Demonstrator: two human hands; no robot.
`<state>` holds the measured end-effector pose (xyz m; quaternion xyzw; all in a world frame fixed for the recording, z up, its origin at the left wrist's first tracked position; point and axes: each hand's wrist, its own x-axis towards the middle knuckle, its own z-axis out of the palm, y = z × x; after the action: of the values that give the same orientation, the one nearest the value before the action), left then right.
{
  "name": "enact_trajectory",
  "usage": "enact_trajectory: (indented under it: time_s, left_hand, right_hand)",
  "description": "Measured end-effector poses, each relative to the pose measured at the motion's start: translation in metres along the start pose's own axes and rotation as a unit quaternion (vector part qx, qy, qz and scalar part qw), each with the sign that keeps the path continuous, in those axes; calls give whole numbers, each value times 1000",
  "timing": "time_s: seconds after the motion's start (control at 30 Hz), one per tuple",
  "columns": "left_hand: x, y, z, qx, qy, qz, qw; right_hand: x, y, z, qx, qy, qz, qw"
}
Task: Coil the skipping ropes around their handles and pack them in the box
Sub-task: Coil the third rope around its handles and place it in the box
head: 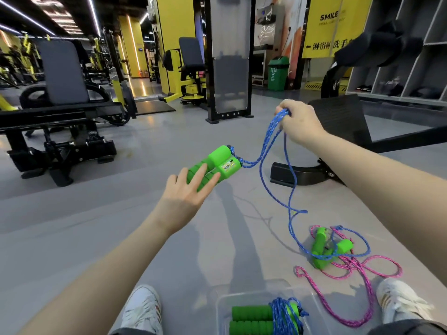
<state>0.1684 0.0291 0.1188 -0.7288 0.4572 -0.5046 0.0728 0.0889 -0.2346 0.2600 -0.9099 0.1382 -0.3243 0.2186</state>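
My left hand (188,192) holds a pair of green handles (217,165) up above the floor. Its straight, spread fingers lie over them and the thumb is hidden. A blue rope (266,146) runs from the handles to my right hand (300,122), which grips several bunched loops of it. The rest of the rope hangs down to the floor. It crosses a second pair of green handles (321,247) lying in a loose pink rope (338,301). A clear plastic box (222,303) between my shoes holds a coiled blue rope with green handles (254,317).
A black weight bench (63,117) stands at the left, and a black machine foot (290,175) sits just beyond the hanging rope. A black upright frame (229,68) is ahead and grey shelving (411,68) is at the right. My white shoes (142,308) flank the box on the grey floor.
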Motion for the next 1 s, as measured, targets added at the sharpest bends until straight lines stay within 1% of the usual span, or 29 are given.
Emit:
enact_trajectory:
  time_s: [0.03,0.07,0.1,0.13,0.17,0.2,0.23,0.27,0.3,0.33,0.37,0.43,0.5,0.6,0.63,0.67,0.73,0.8,0.83,0.87,0.93,1.0]
  left_hand:
    - [-2,-1,-1,-4,1,1,1000]
    - [-3,-2,-2,-8,3,5,1000]
    - [-5,-3,-4,-10,7,11,1000]
    - [-7,-3,-5,-12,12,19,1000]
    - [-9,-2,-6,-15,16,30,999]
    - [-10,0,-8,-18,21,45,999]
    - [-9,3,-9,-24,26,63,997]
    - [-9,7,-10,-30,30,80,996]
    - [-8,11,-10,-40,34,91,994]
    - [-5,16,-10,-50,38,95,993]
    - [-2,20,-11,-58,44,93,993]
    - [6,26,-11,-70,59,68,993]
    - [14,29,-13,-82,77,30,993]
    - [18,33,-9,-83,88,24,992]
    - [17,33,-7,-79,82,28,993]
    - [16,32,-6,-73,71,32,994]
    - [10,28,-2,-59,38,48,996]
    - [1,23,1,-55,0,90,994]
    - [-4,22,1,-58,-19,115,992]
    - [-9,22,1,-65,-35,135,988]
    - [-14,25,1,-79,-47,162,982]
    - [-13,27,1,-92,-38,196,975]
  right_hand:
    - [-1,7,-1,-106,-61,8,992]
    - [-6,15,0,-232,-166,11,958]
    - [-16,23,4,-340,-292,15,894]
    - [-29,32,9,-407,-408,22,817]
    - [-43,40,12,-429,-499,34,752]
    - [-58,47,16,-381,-564,80,728]
    - [-71,53,20,-274,-596,134,743]
    - [-81,58,25,-137,-592,167,776]
    - [-89,62,32,-6,-558,175,811]
    - [-96,61,37,90,-515,163,837]
    - [-101,61,44,160,-477,150,851]
    - [-109,54,59,253,-417,130,864]
    - [-116,43,71,315,-362,127,868]
    - [-126,27,79,364,-333,138,859]
    - [-129,24,80,366,-338,154,853]
    - [-131,20,79,343,-350,160,857]
    - [-133,15,72,222,-393,131,883]
    - [-128,7,56,71,-427,71,899]
    - [-125,3,48,16,-426,37,904]
    - [-122,0,41,-21,-412,3,911]
    - [-115,-2,34,-64,-358,-62,929]
    - [-110,4,34,-66,-283,-102,951]
